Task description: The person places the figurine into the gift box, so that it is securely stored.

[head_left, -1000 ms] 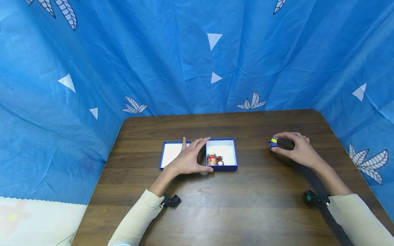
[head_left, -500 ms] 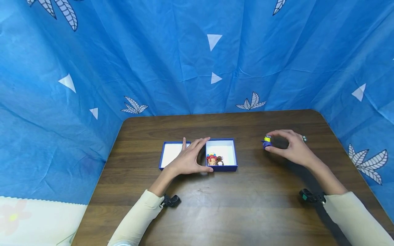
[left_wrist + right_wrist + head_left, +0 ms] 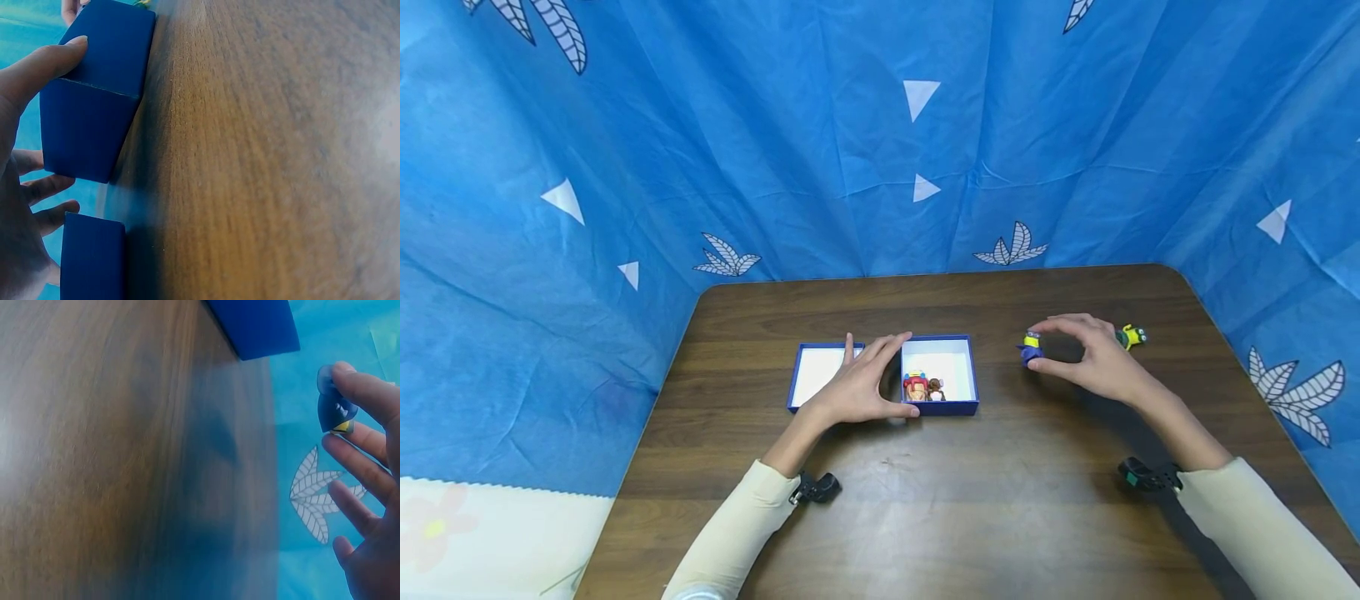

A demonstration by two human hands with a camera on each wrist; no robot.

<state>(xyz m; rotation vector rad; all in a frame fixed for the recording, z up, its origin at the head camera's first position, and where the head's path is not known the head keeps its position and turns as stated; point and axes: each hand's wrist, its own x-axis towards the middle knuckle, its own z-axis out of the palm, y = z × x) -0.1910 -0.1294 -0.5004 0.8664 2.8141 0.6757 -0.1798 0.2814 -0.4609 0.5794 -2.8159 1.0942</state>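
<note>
My left hand (image 3: 857, 392) holds the blue open box (image 3: 936, 409) at its left side, thumb on the front wall and fingers reaching to the back. In the left wrist view that thumb presses the blue box (image 3: 112, 44). Inside the white-lined box lie a red-and-tan toy figure (image 3: 916, 387) and a smaller brown-and-white one (image 3: 936, 390). To the right, my right hand (image 3: 1093, 358) pinches a small blue-and-yellow toy figure (image 3: 1031, 348) between thumb and fingertips. The right wrist view shows this figure (image 3: 334, 406) held off the table.
The blue-edged lid (image 3: 816, 372), white inside, lies left of the box, partly behind my left hand. A green-and-yellow toy figure (image 3: 1131, 336) lies on the wooden table (image 3: 925, 517) beyond my right hand. Blue patterned cloth (image 3: 850, 167) hangs around the table's back and sides.
My right hand has moved left toward the box with the blue-and-yellow toy figure, uncovering the green-and-yellow figure behind it. My left hand and the box have stayed in place.
</note>
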